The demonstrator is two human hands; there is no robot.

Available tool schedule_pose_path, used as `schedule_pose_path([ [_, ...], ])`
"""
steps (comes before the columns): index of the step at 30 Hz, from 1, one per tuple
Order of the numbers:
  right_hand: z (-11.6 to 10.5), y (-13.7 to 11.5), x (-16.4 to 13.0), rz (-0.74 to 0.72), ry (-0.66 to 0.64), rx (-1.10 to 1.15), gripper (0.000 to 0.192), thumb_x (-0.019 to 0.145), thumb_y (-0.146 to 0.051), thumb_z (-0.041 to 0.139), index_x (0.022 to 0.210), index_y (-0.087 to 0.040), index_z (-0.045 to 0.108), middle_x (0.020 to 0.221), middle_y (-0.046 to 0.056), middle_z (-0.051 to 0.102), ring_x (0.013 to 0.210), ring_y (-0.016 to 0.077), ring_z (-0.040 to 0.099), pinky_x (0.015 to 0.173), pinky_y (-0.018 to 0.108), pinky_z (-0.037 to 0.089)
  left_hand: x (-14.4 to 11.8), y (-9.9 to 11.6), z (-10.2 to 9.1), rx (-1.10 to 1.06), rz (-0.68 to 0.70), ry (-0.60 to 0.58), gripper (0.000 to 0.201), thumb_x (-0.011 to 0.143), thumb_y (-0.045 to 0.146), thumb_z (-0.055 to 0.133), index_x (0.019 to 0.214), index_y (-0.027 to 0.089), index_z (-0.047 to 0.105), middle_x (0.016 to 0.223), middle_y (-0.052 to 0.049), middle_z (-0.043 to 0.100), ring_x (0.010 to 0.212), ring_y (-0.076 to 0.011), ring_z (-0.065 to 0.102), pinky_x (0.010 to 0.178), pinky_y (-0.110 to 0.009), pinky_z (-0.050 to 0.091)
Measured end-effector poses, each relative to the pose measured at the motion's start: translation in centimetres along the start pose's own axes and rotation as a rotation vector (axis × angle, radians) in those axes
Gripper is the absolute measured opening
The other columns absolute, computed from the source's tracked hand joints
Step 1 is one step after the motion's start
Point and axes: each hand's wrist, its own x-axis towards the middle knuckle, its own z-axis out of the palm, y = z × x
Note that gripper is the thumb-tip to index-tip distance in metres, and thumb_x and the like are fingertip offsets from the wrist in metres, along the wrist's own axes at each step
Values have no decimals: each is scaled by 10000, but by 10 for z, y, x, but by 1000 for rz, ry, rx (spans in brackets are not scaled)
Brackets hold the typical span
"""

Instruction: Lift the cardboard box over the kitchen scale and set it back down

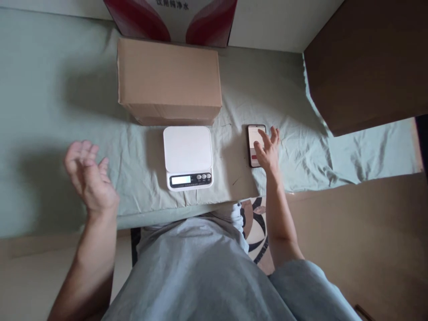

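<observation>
I see a pale green cloth-covered table [50, 111] filling most of the view, its fabric wrinkled toward the right. At its back, in the middle, sits a closed plain brown cardboard box [169, 80], and behind that a red-and-white printed carton [170, 20] leans at the wall. A larger dark brown cardboard box [368, 62] overhangs the table's right rear corner.

Just in front of the plain box stands a white square kitchen scale [188, 156] with a bare flat platform, a lit grey display and three small round buttons along its front edge.

To the right of the scale, near but not touching it, lies a slim black smartphone [255, 140], flat on the cloth, long side pointing away from me. Its screen is lit, mostly white with a small red patch low down.

My right hand [267, 154] lies over the phone's right and lower part, fingers spread and loosely extended, fingertips at the screen; it grasps nothing. I cannot tell which finger actually touches the glass.

My left hand [88, 176] hangs raised above the table's left side, well apart from the scale, palm turned inward, fingers loosely curled and holding nothing.
</observation>
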Motion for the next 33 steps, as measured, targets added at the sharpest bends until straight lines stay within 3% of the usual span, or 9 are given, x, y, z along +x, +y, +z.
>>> schedule_pose_path([
  [3,1,0,1,-4,9,7,482,863,-407,445,1309,-239,516,1556,111,269,1501,342,129,1171,632,201,0,1,-3,1,10,10,819,675,594,554,1337,143,379,1472,-206,424,1347,-319,455,1074,-618,335],
  [9,-11,17,-22,27,176,77,406,824,-285,400,1180,-278,595,1505,33,347,1476,282,215,1180,583,242,-2,-4,-7,4,5,8,774,675,533,548,1326,147,384,1467,-206,430,1341,-327,459,1062,-632,330],
  [19,-6,22,-38,43,189,100,380,770,-185,430,1066,-263,655,1484,11,371,1475,281,233,1196,569,218,-3,-1,-2,-2,-2,-4,762,687,520,543,1336,153,387,1479,-199,422,1348,-315,459,1067,-619,341],
  [25,-14,24,-41,70,289,146,380,777,-208,400,1080,-278,618,1446,13,384,1435,242,315,1172,529,296,-3,-2,-5,8,3,12,771,671,515,537,1327,141,384,1467,-206,427,1341,-328,462,1056,-639,341],
  [33,-17,21,-46,75,314,188,370,774,-222,411,1072,-269,625,1438,25,407,1386,252,370,1102,553,368,-3,-1,-4,2,-15,16,779,670,517,553,1329,140,378,1472,-211,423,1342,-318,464,1062,-613,351],
])
